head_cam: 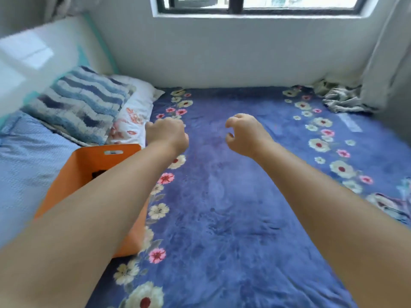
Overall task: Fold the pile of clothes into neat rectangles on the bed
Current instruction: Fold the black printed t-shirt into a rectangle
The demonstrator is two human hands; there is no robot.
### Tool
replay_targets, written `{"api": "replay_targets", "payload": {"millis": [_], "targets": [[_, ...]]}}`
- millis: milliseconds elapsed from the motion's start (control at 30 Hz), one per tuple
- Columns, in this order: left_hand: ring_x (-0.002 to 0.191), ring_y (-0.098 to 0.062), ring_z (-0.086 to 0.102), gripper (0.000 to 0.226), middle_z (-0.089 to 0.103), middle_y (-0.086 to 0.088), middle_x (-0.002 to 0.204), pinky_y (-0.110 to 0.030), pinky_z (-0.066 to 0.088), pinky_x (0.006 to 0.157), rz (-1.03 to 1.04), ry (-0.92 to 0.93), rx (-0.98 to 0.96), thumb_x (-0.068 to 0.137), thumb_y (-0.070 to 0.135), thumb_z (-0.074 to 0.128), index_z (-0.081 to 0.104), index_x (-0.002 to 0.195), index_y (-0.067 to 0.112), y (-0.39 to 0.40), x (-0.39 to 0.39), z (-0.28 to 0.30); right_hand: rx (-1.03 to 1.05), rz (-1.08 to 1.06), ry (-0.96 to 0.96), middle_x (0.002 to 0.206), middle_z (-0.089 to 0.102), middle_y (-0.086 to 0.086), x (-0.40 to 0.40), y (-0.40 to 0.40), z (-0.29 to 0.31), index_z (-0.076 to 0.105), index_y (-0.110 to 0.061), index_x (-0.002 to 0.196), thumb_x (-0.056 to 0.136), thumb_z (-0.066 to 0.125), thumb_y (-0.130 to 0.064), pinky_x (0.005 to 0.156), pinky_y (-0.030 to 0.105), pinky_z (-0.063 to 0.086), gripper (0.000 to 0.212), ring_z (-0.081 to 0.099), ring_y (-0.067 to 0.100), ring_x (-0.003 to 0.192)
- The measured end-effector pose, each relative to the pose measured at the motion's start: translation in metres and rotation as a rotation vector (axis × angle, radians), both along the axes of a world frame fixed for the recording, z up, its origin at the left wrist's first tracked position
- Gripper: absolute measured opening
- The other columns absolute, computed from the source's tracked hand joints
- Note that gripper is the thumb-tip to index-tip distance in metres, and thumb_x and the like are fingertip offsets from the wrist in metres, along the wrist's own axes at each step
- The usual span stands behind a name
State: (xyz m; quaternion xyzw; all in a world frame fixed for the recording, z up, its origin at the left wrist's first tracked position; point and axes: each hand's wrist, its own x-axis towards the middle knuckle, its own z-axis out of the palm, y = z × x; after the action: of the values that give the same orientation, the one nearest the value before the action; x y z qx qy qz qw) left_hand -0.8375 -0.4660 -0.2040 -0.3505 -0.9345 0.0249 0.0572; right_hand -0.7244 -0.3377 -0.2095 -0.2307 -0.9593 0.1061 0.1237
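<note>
Both my bare arms reach out over the bed's blue floral blanket (222, 207). My left hand (166, 134) hangs with its fingers curled under into a fist and holds nothing. My right hand (244, 134) hovers beside it with loosely curled fingers, also holding nothing. An orange basket (89, 163) stands on the bed under my left forearm, and a dark item (99, 174) shows inside it. A crumpled grey-and-white cloth (342, 100) lies in the far right corner of the bed.
A blue-and-white striped pillow (82, 101) and a white floral pillow (135, 114) lie at the far left. A light blue textured cover (24, 161) spreads at the left. A wall with a window (255, 5) bounds the far side, and a curtain (387, 63) hangs at the right.
</note>
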Motion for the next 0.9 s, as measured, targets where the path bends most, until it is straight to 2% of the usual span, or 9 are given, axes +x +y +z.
{"api": "replay_targets", "payload": {"millis": [167, 267, 367, 600, 700, 767, 833, 900], "targets": [[0.113, -0.031, 0.051, 0.027, 0.057, -0.012, 0.120, -0.035, 0.036, 0.092, -0.182, 0.008, 0.130, 0.089, 0.020, 0.043, 0.062, 0.107, 0.011, 0.088, 0.147, 0.074, 0.011, -0.173, 0.070, 0.129, 0.052, 0.012, 0.174, 0.070, 0.077, 0.055, -0.012, 0.125, 0.088, 0.050, -0.018, 0.097, 0.028, 0.036, 0.038, 0.045, 0.025, 0.121], [0.109, -0.030, 0.052, 0.022, 0.058, -0.012, 0.116, -0.032, 0.037, 0.083, -0.308, 0.000, 0.179, 0.089, 0.019, 0.044, 0.062, 0.101, 0.011, 0.134, 0.231, 0.107, 0.027, -0.297, 0.082, 0.128, 0.056, 0.013, 0.270, 0.101, 0.114, 0.057, -0.012, 0.123, 0.088, 0.050, -0.016, 0.095, 0.027, 0.037, 0.036, 0.049, 0.026, 0.120], [0.110, -0.031, 0.053, 0.027, 0.058, -0.013, 0.118, -0.030, 0.035, 0.075, -0.438, 0.008, 0.192, 0.090, 0.020, 0.045, 0.061, 0.107, 0.009, 0.180, 0.316, 0.141, -0.005, -0.428, 0.122, 0.127, 0.057, 0.014, 0.364, 0.124, 0.151, 0.058, -0.007, 0.122, 0.089, 0.050, -0.012, 0.095, 0.028, 0.038, 0.034, 0.051, 0.027, 0.119], [0.109, -0.031, 0.056, 0.028, 0.060, -0.012, 0.116, -0.028, 0.036, 0.072, -0.754, -0.002, 0.302, 0.087, 0.021, 0.049, 0.063, 0.108, 0.011, 0.269, 0.477, 0.210, 0.029, -0.682, 0.246, 0.126, 0.059, 0.009, 0.553, 0.155, 0.219, 0.058, -0.008, 0.123, 0.092, 0.048, -0.013, 0.097, 0.024, 0.034, 0.033, 0.051, 0.023, 0.119], [0.100, -0.029, 0.058, 0.022, 0.060, -0.007, 0.098, -0.024, 0.037, 0.067, -0.874, 0.003, 0.320, 0.086, 0.019, 0.048, 0.064, 0.100, 0.014, 0.304, 0.536, 0.226, 0.067, -0.783, 0.253, 0.127, 0.058, 0.008, 0.617, 0.173, 0.235, 0.059, -0.009, 0.122, 0.093, 0.046, -0.013, 0.098, 0.026, 0.034, 0.032, 0.050, 0.023, 0.120], [0.084, -0.025, 0.053, 0.011, 0.051, -0.001, 0.079, -0.021, 0.033, 0.055, -0.945, 0.000, 0.318, 0.086, 0.018, 0.047, 0.058, 0.088, 0.017, 0.335, 0.581, 0.238, 0.093, -0.870, 0.263, 0.126, 0.058, 0.008, 0.664, 0.191, 0.247, 0.060, -0.010, 0.120, 0.092, 0.045, -0.014, 0.096, 0.026, 0.035, 0.031, 0.050, 0.022, 0.119], [0.077, -0.021, 0.048, 0.008, 0.046, 0.002, 0.071, -0.022, 0.026, 0.047, -1.004, 0.007, 0.313, 0.086, 0.017, 0.047, 0.053, 0.082, 0.015, 0.364, 0.613, 0.248, 0.104, -0.928, 0.248, 0.125, 0.058, 0.008, 0.700, 0.208, 0.252, 0.060, -0.011, 0.120, 0.092, 0.046, -0.015, 0.091, 0.023, 0.034, 0.031, 0.051, 0.022, 0.118], [0.074, -0.020, 0.049, 0.011, 0.044, 0.002, 0.069, -0.022, 0.027, 0.046, -1.086, -0.004, 0.325, 0.086, 0.016, 0.046, 0.052, 0.077, 0.012, 0.399, 0.653, 0.259, 0.128, -0.994, 0.214, 0.123, 0.058, 0.008, 0.737, 0.227, 0.259, 0.061, -0.012, 0.118, 0.092, 0.045, -0.015, 0.090, 0.024, 0.036, 0.030, 0.051, 0.022, 0.115]]}}
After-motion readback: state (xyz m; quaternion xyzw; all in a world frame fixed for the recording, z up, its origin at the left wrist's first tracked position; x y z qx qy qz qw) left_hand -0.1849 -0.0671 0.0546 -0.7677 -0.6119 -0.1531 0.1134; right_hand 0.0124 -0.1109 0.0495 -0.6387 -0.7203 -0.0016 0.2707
